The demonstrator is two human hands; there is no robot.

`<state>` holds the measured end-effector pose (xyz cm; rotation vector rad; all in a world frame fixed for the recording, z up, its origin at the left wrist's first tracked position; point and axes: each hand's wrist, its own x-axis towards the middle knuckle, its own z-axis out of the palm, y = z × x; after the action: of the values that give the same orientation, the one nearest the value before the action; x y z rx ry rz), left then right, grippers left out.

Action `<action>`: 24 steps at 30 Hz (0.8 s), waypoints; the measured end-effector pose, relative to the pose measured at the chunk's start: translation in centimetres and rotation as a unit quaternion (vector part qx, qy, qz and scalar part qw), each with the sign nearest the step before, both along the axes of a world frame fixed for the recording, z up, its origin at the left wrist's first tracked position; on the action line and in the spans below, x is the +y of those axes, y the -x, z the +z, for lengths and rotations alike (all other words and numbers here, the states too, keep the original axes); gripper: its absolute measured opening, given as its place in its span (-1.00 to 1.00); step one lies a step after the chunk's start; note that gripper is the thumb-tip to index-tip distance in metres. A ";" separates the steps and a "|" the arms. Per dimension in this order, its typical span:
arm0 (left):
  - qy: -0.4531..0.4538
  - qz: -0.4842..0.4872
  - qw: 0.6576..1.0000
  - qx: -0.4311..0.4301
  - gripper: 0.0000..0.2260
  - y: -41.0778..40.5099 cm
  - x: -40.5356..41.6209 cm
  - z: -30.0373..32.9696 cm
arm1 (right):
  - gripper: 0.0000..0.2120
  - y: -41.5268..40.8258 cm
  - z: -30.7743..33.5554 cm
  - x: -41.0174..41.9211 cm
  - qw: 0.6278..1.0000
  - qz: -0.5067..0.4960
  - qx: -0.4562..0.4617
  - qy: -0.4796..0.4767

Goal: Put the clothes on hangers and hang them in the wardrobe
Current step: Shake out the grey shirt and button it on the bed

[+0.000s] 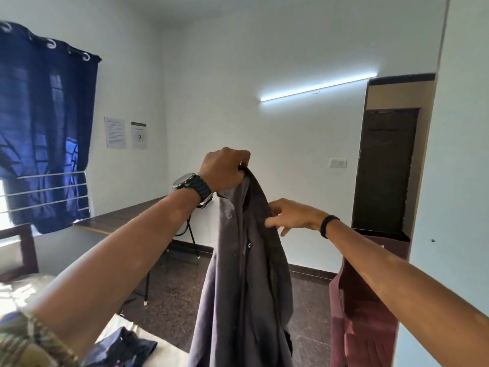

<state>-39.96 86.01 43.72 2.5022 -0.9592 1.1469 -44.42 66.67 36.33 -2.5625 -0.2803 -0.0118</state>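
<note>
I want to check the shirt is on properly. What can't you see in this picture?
- Hanger: head view, only a dark bit shows at the left hand; that grip and the grey shirt cover the rest.
- Shirt hem: cut off by the bottom edge.
- Dark clothes on the bed: partly hidden by the left arm.
- Papers on the wall: print too small to read.
- Right hand: fingertips touch the shirt; whether they pinch it is unclear.
</note>
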 end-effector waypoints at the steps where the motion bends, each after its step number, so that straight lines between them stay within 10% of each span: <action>1: -0.017 0.010 0.999 -0.040 -0.86 -0.1 0.2 0.0 | -0.81 0.0 0.1 0.0 1.000 -0.021 0.002 0.006; 4: -0.112 0.005 0.982 -0.149 -0.82 -0.3 1.2 0.0 | -0.83 -0.1 0.5 -0.2 0.989 -0.108 -0.097 -0.013; 8: -0.234 -0.033 0.945 -0.226 -0.52 -1.2 2.9 -0.7 | -0.59 0.7 2.7 -1.3 0.878 -0.167 -0.389 0.223; 11: -0.282 -0.007 0.932 -0.226 -0.57 -1.1 4.0 0.1 | -0.79 1.7 4.1 -1.6 0.843 -0.129 -0.424 0.305; 19: -0.014 0.118 0.983 0.140 -0.82 3.0 1.5 1.1 | -0.79 1.4 1.7 -0.3 0.883 -0.134 -0.267 0.362; 21: 0.034 0.081 0.949 0.302 -0.82 3.3 1.7 1.5 | -0.76 2.0 2.1 -0.2 0.866 -0.122 -0.280 0.396; 24: 0.305 -0.077 0.803 0.505 -0.80 3.5 1.9 2.1 | -0.75 2.9 3.3 -0.2 0.845 -0.130 -0.289 0.430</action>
<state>-43.50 87.92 45.84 1.9512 -0.3612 -0.0619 -47.36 66.46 39.63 -3.4134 -0.1678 -0.9860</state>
